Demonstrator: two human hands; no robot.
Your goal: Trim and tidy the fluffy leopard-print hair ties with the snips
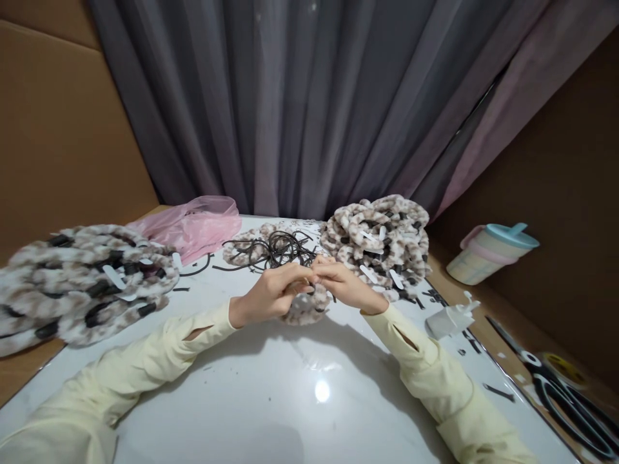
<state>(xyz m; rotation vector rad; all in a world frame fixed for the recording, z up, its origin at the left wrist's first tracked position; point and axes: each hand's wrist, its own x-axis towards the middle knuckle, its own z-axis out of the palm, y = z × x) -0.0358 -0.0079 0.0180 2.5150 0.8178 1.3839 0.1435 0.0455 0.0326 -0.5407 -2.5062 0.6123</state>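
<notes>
Two hands pinch at a furry ring.
The left hand and right hand meet at their fingertips, the furry ring hanging just under them. The cup, right of them, has a blue lid; its content I cannot tell.

A grey curtain is hanging in folds beyond the far edge of the desk, and a pink strip of cloth is slanting down toward its far right corner. A brown panel is standing past the left edge; a darker brown panel is rising past the right edge. The glossy white desktop is reflecting a bright round spot of light.
</notes>
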